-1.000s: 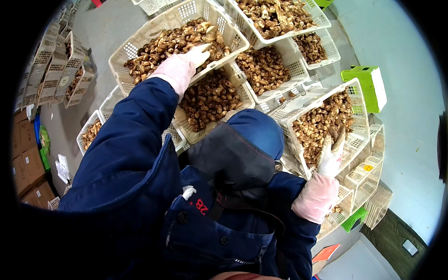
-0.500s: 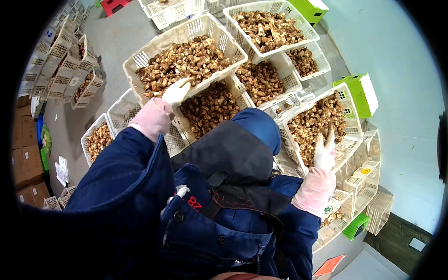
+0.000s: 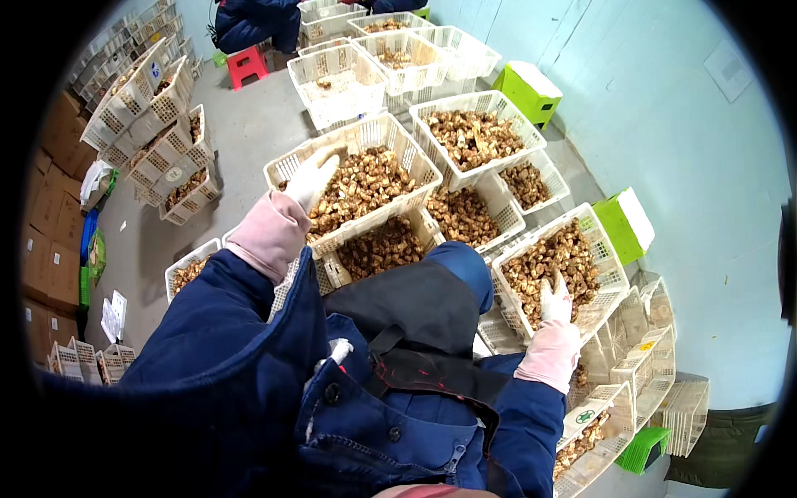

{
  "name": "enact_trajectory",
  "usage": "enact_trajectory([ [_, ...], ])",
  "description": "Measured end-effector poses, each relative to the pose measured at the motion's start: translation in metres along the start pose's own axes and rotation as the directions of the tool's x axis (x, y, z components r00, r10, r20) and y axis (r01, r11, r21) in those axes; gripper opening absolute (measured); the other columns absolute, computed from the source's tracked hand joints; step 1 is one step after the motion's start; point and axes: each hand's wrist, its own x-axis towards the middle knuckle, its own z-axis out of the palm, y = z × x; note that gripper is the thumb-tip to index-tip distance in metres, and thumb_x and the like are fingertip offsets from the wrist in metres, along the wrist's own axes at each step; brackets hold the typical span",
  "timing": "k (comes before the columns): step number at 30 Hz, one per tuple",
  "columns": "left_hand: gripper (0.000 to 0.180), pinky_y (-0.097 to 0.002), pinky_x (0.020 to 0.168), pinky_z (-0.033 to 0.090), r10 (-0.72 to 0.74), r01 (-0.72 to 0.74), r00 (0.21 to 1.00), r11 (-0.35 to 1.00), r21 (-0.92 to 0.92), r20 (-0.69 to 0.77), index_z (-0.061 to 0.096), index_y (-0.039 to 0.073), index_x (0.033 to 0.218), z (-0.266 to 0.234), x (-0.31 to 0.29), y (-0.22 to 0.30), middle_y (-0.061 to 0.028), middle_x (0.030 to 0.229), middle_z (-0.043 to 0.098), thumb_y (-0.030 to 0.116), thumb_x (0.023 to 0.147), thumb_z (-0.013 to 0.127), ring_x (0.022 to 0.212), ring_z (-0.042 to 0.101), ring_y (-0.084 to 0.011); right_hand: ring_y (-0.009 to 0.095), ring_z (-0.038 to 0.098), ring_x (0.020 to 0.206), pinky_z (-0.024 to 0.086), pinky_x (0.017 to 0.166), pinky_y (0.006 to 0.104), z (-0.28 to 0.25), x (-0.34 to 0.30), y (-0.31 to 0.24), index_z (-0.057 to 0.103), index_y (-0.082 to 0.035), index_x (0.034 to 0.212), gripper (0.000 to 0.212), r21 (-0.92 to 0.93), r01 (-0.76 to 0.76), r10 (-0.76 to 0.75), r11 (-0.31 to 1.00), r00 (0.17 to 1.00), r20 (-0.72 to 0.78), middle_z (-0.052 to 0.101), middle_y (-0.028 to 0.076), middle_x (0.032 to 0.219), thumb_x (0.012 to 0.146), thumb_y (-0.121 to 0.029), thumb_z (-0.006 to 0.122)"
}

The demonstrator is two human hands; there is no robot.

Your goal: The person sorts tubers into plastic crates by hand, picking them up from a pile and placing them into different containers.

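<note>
My left hand (image 3: 314, 178), in a white glove with a pink cuff, is over the near left part of a white plastic crate (image 3: 281, 170). Its fingers are stretched and seem to hold nothing. Small brown-and-cream mushrooms (image 3: 369, 183) fill much of that crate, which rests on a lower crate of darker mushrooms (image 3: 380, 251). To the right, my gloved right hand (image 3: 556, 302) reaches into another white crate (image 3: 610, 249), fingers apart and touching or just over its mushrooms (image 3: 552, 257). Its fingertips are partly lost against the pile; I see nothing gripped.
More mushroom crates (image 3: 473, 137) stand ahead, with paler crates (image 3: 338, 87) farther off. Stacked crates (image 3: 158, 124) and cardboard boxes (image 3: 54, 241) line the left. Green-and-white boxes (image 3: 623, 228) stand by the wall. Another person (image 3: 257, 23) is at the back near a red stool (image 3: 246, 66).
The view has tilted up, bringing in the far crates and another person. My left hand has come off the crate's near rim area, fingers raised. My right hand stays at the right crate.
</note>
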Motion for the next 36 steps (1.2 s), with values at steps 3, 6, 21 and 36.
enact_trajectory([
  [3,0.037,-0.0291,0.106,0.038,0.037,-0.036,0.999,0.996,-0.08,0.006,0.051,0.0,0.133,-0.003,-0.009,0.03,-0.0113,0.131,0.057,0.014,0.099,0.049,0.12,0.054,-0.019,0.03,0.054,0.124,0.042,0.103,0.0354,0.002,-0.002,0.001,0.049,-0.003,0.137,0.05,0.049,0.046,-0.048,0.998,0.999,0.023,0.056,0.018,0.134,0.092,-0.021,0.06],
  [6,0.037,-0.0298,0.105,0.039,0.068,-0.09,0.994,0.947,0.307,0.081,0.052,0.001,0.133,0.022,-0.024,0.054,-0.0102,0.129,0.059,0.016,0.099,0.048,0.119,0.053,-0.0187,0.03,0.055,0.122,0.043,0.102,0.0355,0.004,-0.007,0.025,0.05,-0.002,0.135,0.05,0.096,0.014,-0.018,0.995,0.999,0.04,0.057,0.018,0.132,0.091,-0.024,0.061],
  [21,0.041,-0.036,0.104,0.045,0.336,-0.234,0.929,0.855,-0.462,0.151,0.05,-0.002,0.132,0.14,0.012,0.161,-0.0151,0.13,0.058,0.023,0.099,0.051,0.119,0.057,-0.0251,0.03,0.057,0.119,0.044,0.099,0.0353,0.004,-0.021,-0.002,0.051,-0.013,0.137,0.052,-0.055,-0.222,0.227,0.973,0.967,0.116,0.06,0.017,0.127,0.09,-0.036,0.058],
  [36,0.04,-0.0391,0.097,0.047,-0.226,0.652,0.736,0.489,-0.58,0.638,0.046,0.002,0.134,0.427,-0.027,0.036,-0.0159,0.126,0.057,0.019,0.098,0.052,0.112,0.058,-0.0277,0.031,0.055,0.121,0.042,0.104,0.0386,-0.024,0.018,0.088,0.052,-0.009,0.135,0.052,-0.302,-0.467,0.509,0.831,0.857,0.076,0.058,0.017,0.131,0.087,-0.029,0.056],
])
